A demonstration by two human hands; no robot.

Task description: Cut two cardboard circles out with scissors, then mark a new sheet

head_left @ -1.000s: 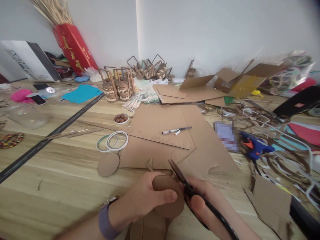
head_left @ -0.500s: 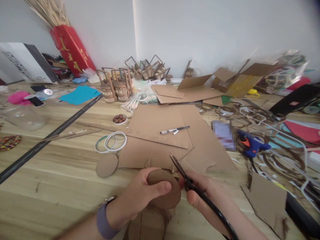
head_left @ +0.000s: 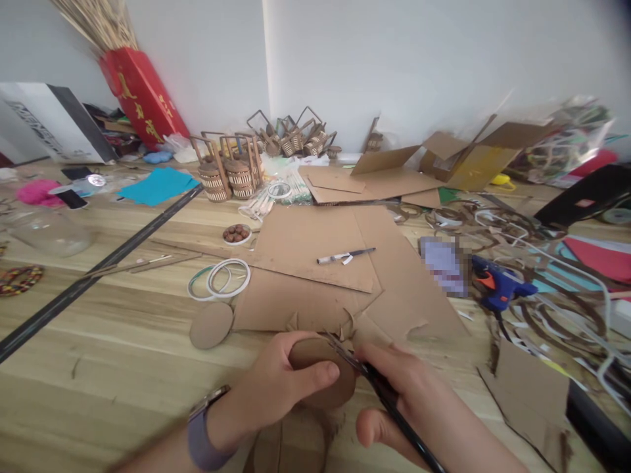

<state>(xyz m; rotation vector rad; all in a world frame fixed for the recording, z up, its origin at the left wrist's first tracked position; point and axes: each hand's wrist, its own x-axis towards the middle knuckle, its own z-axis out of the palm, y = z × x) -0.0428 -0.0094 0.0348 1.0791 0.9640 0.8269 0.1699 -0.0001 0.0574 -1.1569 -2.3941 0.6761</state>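
Observation:
My left hand [head_left: 283,378], with a watch on its wrist, grips a round piece of brown cardboard [head_left: 330,391], thumb on top. Black-handled scissors [head_left: 382,387] are held in my right hand [head_left: 407,381], their blades lying at the upper right edge of that round piece. Below it, partly hidden, is more cut cardboard [head_left: 290,440] with a curved edge. A separate cardboard disc [head_left: 211,325] lies flat left of my hands. Just beyond my hands are large cardboard sheets [head_left: 310,305] with a pen [head_left: 345,256] on them.
White and green rings [head_left: 228,279] and a dish of brown balls [head_left: 236,233] lie to the left. A blue glue gun [head_left: 503,282] and tangled cardboard strips are at the right. Small woven baskets [head_left: 214,180] stand behind. A black strip [head_left: 123,249] crosses the left side.
The scissors have moved left and their blades now overlap the round cardboard's edge. My right hand has turned, with its thumb lower. My left hand has barely moved.

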